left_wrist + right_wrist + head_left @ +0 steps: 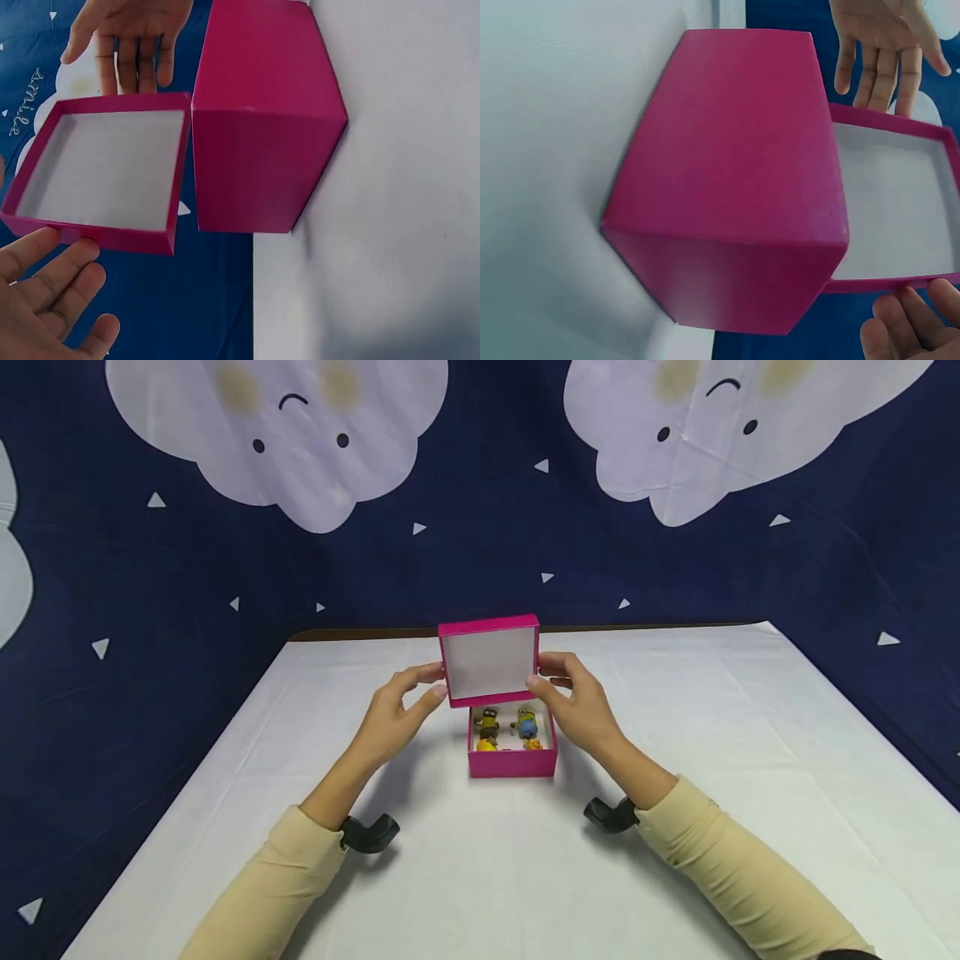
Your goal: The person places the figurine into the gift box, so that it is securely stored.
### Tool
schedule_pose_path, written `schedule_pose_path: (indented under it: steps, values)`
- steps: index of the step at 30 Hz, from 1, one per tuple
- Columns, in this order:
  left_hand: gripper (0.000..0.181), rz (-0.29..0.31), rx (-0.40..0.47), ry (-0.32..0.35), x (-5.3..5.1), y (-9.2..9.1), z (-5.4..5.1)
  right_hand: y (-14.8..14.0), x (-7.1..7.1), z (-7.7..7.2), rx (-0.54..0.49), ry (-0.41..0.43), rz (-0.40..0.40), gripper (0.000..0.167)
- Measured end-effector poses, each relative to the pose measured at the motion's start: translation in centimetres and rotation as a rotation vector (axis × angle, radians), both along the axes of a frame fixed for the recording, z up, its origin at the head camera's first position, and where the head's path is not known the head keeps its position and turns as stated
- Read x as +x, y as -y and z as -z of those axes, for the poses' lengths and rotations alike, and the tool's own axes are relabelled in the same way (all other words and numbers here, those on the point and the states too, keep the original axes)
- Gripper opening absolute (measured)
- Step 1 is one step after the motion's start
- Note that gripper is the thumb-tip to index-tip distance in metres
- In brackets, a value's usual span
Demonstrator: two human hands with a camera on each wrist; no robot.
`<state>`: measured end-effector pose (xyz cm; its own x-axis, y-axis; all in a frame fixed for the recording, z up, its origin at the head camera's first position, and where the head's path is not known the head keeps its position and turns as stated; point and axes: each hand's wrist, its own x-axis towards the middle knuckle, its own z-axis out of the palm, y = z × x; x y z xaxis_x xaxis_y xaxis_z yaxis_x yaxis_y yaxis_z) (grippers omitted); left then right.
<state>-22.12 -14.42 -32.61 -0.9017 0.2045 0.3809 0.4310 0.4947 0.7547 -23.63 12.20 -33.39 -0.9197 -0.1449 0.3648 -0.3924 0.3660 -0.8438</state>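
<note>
A pink box lid (491,662) with a white inside is held up, tilted, just above and behind its open pink box (512,765). My left hand (390,714) holds the lid's left edge with its thumb and fingertips. At the opposite edge, my right hand (588,714) grips the lid, thumb in front and fingers behind. Several small yellow toy figures lie in the box, among them a goggled one (488,723) and one with a blue part (528,727). Both wrist views show the box's pink outer walls (270,165) beside the lid; the figures are hidden there.
A white cloth covers the table (480,877) around the box. Behind the table's far edge hangs a dark blue curtain (480,568) with clouds and small white triangles. A black curved mount (371,835) sits at each wrist, over the tabletop.
</note>
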Motion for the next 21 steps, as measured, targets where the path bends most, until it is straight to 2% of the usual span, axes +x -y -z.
schedule_pose_path:
  steps: [8, 14, 21]
  values:
    - [0.029, -0.003, 0.083, 0.020, -0.4, -0.9, 0.3, -0.8, 0.0, 0.4, -0.058, -0.004, 0.063, 0.036]
    - [0.032, -0.066, 0.093, 0.049, -0.4, -1.3, 0.7, -1.0, 0.2, 0.6, -0.074, 0.010, 0.097, 0.036]
    - [0.033, -0.088, 0.082, 0.050, -0.4, -1.6, 0.8, -1.4, 0.2, 1.1, -0.043, 0.024, 0.119, 0.035]
